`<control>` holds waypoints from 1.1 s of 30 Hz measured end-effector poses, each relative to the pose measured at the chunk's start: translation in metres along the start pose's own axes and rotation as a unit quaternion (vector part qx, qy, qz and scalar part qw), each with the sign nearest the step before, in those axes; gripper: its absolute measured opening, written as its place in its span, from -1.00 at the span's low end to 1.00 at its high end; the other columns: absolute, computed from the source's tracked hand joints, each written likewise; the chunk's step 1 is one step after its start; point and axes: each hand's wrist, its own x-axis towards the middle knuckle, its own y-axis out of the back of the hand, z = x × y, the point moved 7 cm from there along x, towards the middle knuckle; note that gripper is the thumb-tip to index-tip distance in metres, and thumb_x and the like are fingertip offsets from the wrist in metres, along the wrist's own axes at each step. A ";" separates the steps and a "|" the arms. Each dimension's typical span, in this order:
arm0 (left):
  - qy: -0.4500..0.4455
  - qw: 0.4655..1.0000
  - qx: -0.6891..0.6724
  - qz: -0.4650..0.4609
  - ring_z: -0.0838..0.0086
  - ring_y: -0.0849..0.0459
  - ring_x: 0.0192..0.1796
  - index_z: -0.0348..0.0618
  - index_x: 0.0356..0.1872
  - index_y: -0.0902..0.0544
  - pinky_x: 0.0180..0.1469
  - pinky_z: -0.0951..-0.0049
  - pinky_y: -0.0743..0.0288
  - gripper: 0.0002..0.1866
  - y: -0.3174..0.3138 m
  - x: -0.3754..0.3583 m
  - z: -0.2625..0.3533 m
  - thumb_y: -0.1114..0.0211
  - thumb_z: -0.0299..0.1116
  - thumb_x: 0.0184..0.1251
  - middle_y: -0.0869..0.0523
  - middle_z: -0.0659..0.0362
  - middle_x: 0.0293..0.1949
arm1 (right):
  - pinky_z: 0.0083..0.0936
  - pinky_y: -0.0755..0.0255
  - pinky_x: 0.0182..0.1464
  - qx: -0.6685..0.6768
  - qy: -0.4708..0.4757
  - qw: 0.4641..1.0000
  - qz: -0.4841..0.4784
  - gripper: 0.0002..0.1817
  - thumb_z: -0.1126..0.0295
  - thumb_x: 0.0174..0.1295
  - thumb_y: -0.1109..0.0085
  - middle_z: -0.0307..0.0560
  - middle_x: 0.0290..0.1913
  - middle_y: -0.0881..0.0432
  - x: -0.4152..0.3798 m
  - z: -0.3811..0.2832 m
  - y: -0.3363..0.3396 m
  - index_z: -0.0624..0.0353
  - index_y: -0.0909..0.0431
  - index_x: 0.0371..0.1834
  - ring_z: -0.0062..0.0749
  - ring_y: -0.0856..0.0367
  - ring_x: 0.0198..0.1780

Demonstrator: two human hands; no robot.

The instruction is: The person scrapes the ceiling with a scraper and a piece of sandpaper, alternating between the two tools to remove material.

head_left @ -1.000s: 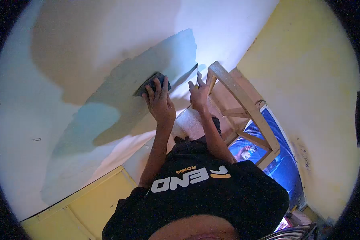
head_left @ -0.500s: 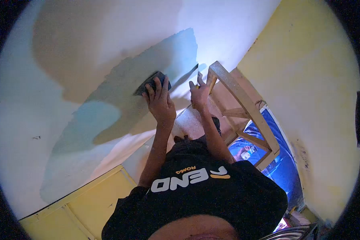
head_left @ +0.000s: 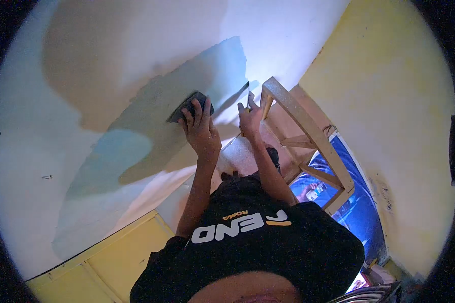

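Note:
My left hand (head_left: 201,132) is closed on a dark, flat, trowel-like tool (head_left: 192,105), whose exact kind I cannot make out. The tool is at the painted wall (head_left: 111,55), over a grey-green patch (head_left: 151,108) with a ragged upper edge. To the right of it, my right hand (head_left: 250,118) grips a thin-bladed putty knife (head_left: 248,91). Its blade shows almost edge-on and points up near the wall; the fingers mostly hide its handle. Shadows of my head and hands fall across the wall and the patch.
A wooden frame (head_left: 308,126) stands close to the right of my right hand. Beyond it are a yellowish wall (head_left: 394,101) and blue sheeting (head_left: 361,202), with another person's hand (head_left: 306,193) near it. A yellow panel (head_left: 121,247) lies at the lower left.
The dark tool and my left hand have shifted very slightly left and down in the view. Both hands keep their grips, and the whole view has moved a little.

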 end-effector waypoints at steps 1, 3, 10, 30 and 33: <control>-0.005 1.000 -0.011 0.008 -0.25 -0.20 0.53 0.20 0.52 -0.40 0.54 -0.33 0.12 -0.38 0.002 0.003 0.001 -0.09 -0.41 0.41 -0.27 0.13 0.59 | -0.32 -0.48 -0.31 -0.023 0.056 0.998 0.016 -0.34 0.42 0.28 -0.30 0.07 -0.36 -0.67 -0.004 -0.002 0.000 0.31 -0.38 0.46 -0.41 -0.47 -0.43; -0.001 1.000 -0.006 0.000 -0.25 -0.19 0.54 0.20 0.52 -0.39 0.54 -0.34 0.12 -0.37 0.000 0.002 -0.001 -0.09 -0.42 0.41 -0.27 0.11 0.58 | -0.33 -0.52 -0.23 -0.045 0.060 0.997 0.004 -0.35 0.41 0.28 -0.30 0.13 -0.31 -0.70 -0.001 -0.004 -0.003 0.35 -0.37 0.45 -0.36 -0.58 -0.34; 0.010 1.000 0.006 -0.010 -0.26 -0.19 0.53 0.20 0.52 -0.39 0.54 -0.31 0.12 -0.37 -0.003 0.002 -0.001 -0.10 -0.41 0.42 -0.28 0.08 0.57 | -0.44 -0.54 -0.03 -0.015 0.109 0.994 0.005 -0.34 0.49 0.29 -0.26 0.26 -0.07 -0.73 -0.006 0.003 -0.007 0.31 -0.33 0.48 -0.30 -0.65 -0.23; 0.002 1.000 0.017 -0.003 -0.30 -0.28 0.47 0.20 0.51 -0.42 0.51 -0.32 0.04 -0.40 -0.001 0.001 -0.001 -0.09 -0.42 0.44 -0.33 0.08 0.55 | -0.32 -0.59 0.00 -0.070 -0.089 0.991 -0.065 -0.32 0.54 0.30 -0.21 0.37 0.10 -0.67 0.016 0.019 -0.001 0.26 -0.28 0.53 -0.07 -0.78 0.00; -0.003 1.000 0.013 0.001 -0.30 -0.28 0.47 0.19 0.51 -0.42 0.52 -0.33 0.06 -0.40 0.000 0.003 -0.001 -0.08 -0.41 0.43 -0.32 0.09 0.56 | -0.37 -0.56 0.06 -0.119 0.163 0.979 0.021 -0.31 0.55 0.31 -0.19 0.43 0.19 -0.60 -0.004 -0.025 0.007 0.29 -0.25 0.54 -0.23 -0.73 0.11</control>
